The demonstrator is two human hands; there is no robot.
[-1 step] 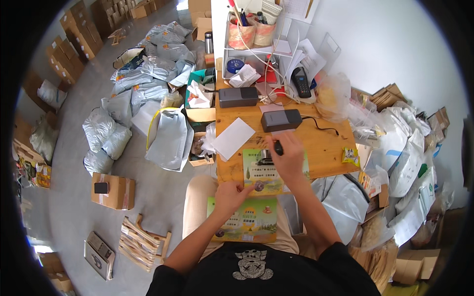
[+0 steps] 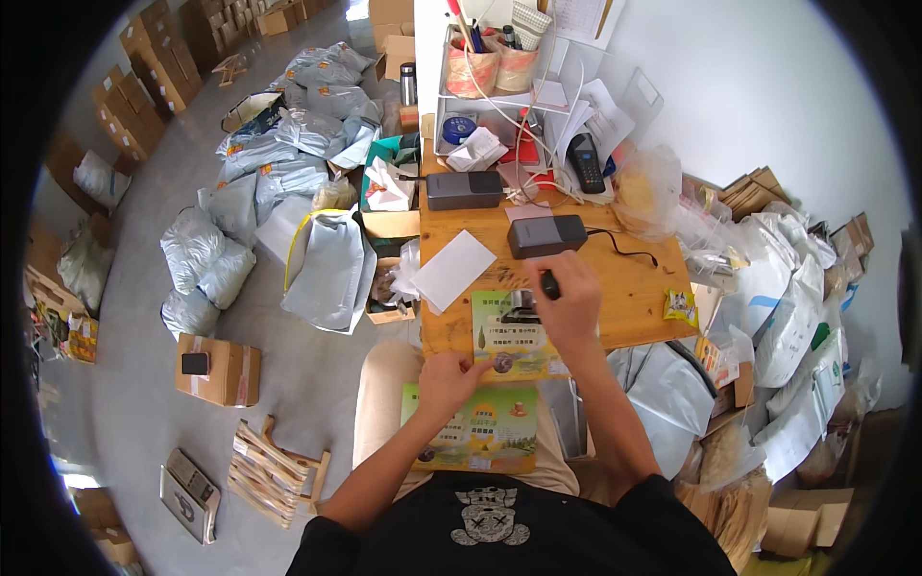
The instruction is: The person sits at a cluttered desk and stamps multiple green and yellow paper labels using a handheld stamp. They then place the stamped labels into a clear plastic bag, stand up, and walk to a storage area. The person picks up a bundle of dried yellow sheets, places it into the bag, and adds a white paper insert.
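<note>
My right hand [image 2: 569, 293] is closed round the black handle [image 2: 549, 285] of a metal tool [image 2: 519, 305], which is over the upper part of a green printed sheet [image 2: 509, 341] at the desk's front. My left hand [image 2: 448, 376] grips that sheet's lower-left corner, thumb toward its printed face, with the other fingers partly hidden. A second green printed sheet [image 2: 490, 432] lies across my lap, just below both hands. A white paper [image 2: 454, 264] lies on the wooden desk [image 2: 639, 302] left of the tool, and a dark grey device [image 2: 545, 235] sits behind it.
At the desk's back stand a wire shelf [image 2: 485, 100], another grey device [image 2: 463, 190] and a black handset [image 2: 585, 163]. Grey mailer bags [image 2: 307, 144] and a carton [image 2: 218, 372] occupy the left floor. White sacks [image 2: 783, 307] crowd the right side; a small yellow packet [image 2: 680, 306] rests near the desk's edge.
My right hand and the tool in it have shifted slightly to the right. My left hand stays at the sheet's corner, nearly unchanged.
</note>
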